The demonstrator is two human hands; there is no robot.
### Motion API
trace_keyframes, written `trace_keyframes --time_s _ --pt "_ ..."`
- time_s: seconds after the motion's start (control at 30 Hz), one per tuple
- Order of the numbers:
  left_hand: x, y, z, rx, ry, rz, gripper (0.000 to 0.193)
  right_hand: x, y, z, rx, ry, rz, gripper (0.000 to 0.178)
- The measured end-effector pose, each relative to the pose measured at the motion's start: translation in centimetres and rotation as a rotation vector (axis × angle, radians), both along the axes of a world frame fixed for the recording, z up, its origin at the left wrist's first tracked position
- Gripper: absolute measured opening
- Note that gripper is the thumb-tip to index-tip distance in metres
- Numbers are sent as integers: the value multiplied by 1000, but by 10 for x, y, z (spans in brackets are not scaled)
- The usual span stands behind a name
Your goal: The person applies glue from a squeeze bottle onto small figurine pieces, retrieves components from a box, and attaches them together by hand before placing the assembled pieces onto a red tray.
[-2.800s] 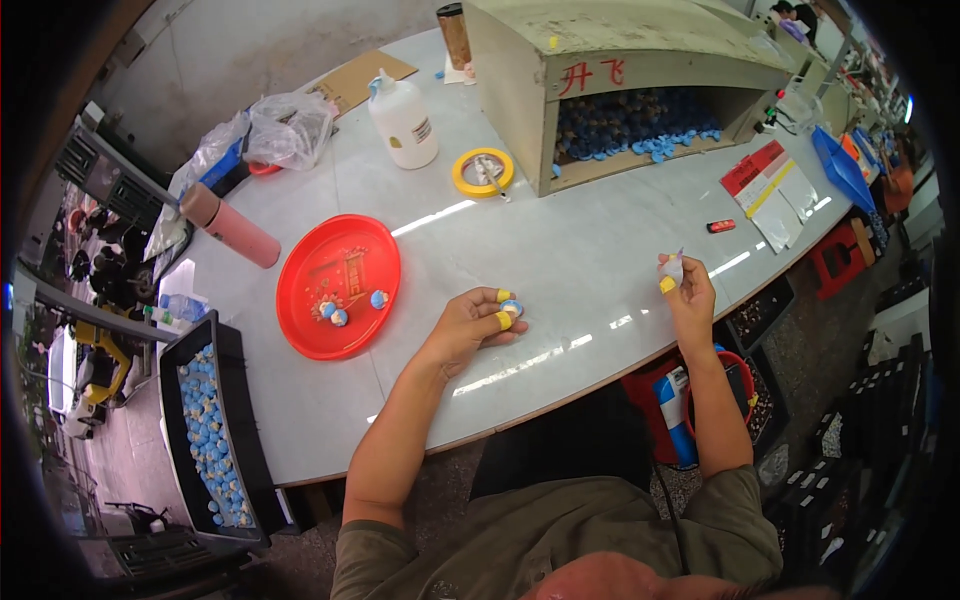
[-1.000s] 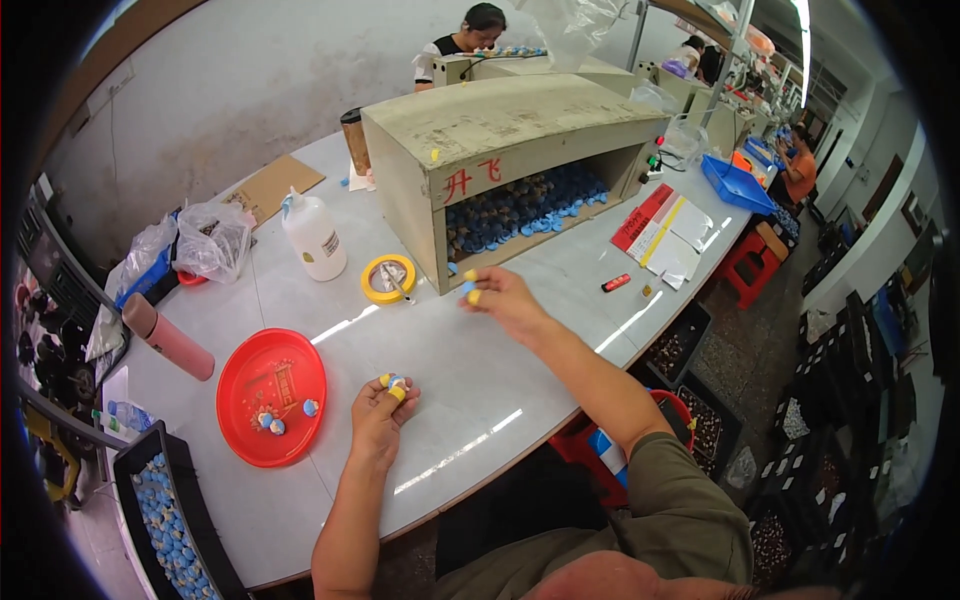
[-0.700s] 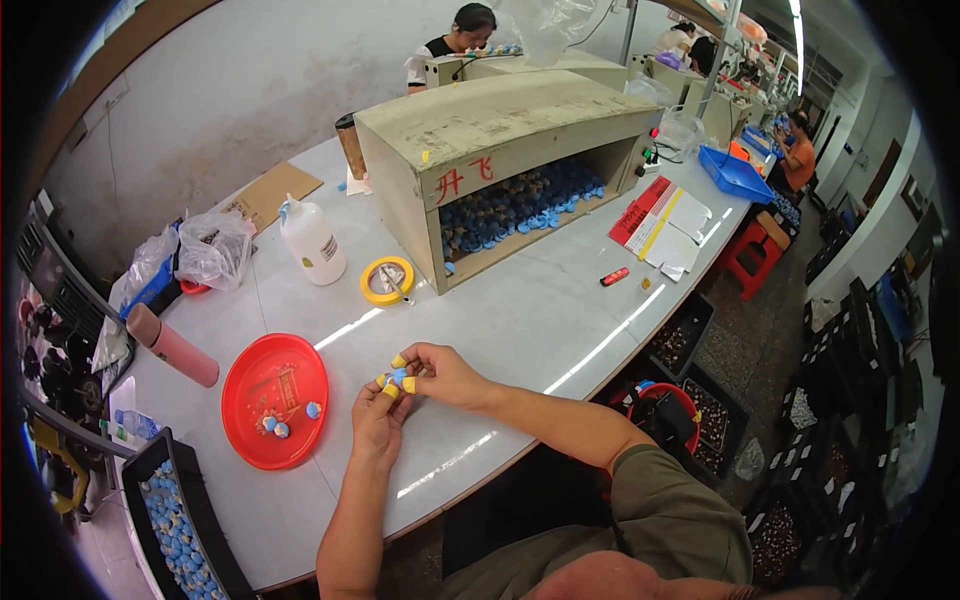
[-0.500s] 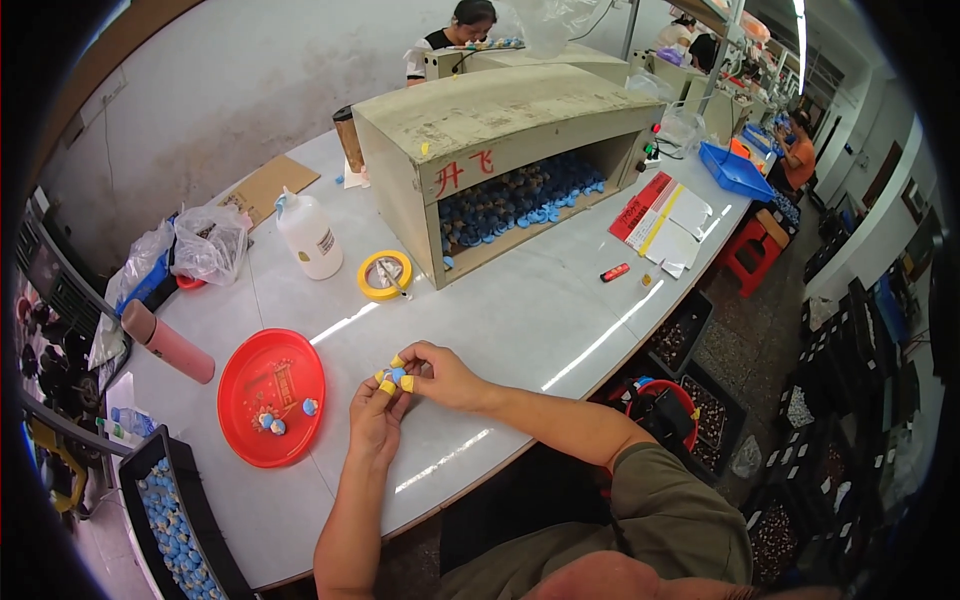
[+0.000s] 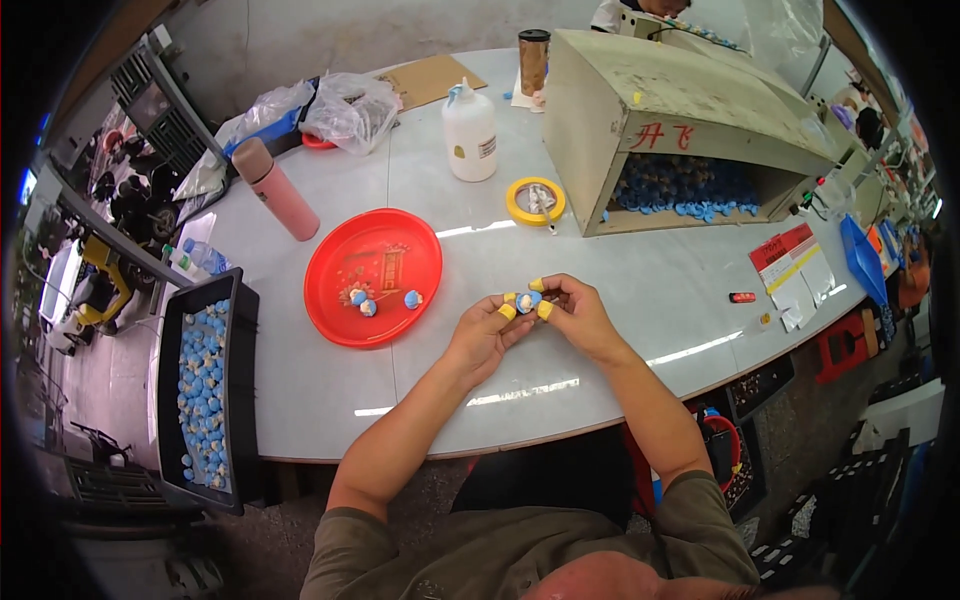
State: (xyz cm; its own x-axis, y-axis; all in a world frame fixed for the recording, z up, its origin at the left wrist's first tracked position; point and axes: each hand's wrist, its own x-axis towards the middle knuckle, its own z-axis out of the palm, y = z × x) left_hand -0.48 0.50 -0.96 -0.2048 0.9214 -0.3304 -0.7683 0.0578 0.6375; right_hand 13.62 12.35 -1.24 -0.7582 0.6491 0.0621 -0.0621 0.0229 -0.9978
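Observation:
Above the grey-white table, my left hand and my right hand pinch one small blue-and-cream figure piece between them. Yellow tape or caps cover the thumb and finger tips of both hands. To the left of my hands lies a round red plate, apart from them. Several similar blue pieces rest on it. Further left, a black bin holds many more blue pieces. What exactly the held piece depicts is too small to tell.
A pink flask, white squeeze bottle and yellow tape roll stand beyond the plate. An open-fronted wooden box with blue pieces is at the back right. Papers and a red marker-like stick lie rightward.
My view has swung left, so the table and its things sit further right in the picture. Both hands still hold the piece, whose cream side now shows more.

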Motion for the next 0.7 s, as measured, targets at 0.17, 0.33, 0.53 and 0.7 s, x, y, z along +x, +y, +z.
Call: trace_keyframes --time_s 0.17,0.33,0.53,0.7 --pt "0 -5 -2 -6 20 -22 27 2 -5 12 96 -8 42 27" --pt "3 -3 -7 -17 57 -23 26 5 -4 15 232 -17 38 24" --pt "6 -4 -6 -11 121 -18 22 5 -5 17 387 -15 47 25" --pt "9 -3 -2 -3 148 -3 23 6 -4 20 429 -48 23 25"
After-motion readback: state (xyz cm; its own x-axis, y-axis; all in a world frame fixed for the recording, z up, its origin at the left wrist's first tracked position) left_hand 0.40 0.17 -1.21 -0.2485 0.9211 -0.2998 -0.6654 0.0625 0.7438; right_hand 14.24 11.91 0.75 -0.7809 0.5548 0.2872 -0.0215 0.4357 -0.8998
